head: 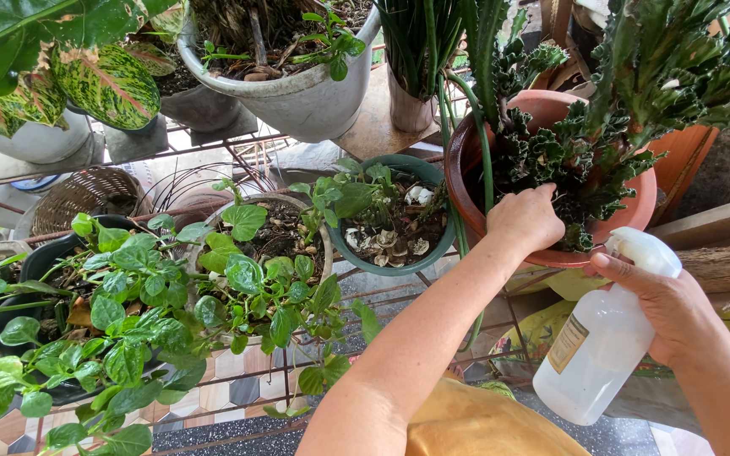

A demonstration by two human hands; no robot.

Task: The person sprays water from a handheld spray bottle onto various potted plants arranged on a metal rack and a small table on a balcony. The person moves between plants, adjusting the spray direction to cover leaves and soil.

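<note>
Spray bottle point(601, 342) sits clasped in right hand point(669, 308); left hand point(525, 219), grip clenched, touches crinkled plant point(568, 160).

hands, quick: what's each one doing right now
Left hand: closed, reaching into the crinkled plant in the terracotta pot.
Right hand: closed around a white spray bottle.

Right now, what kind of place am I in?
Probably a home patio or balcony garden: potted plants on a metal rack, a terracotta pot, and a white spray bottle in your right hand.
</note>
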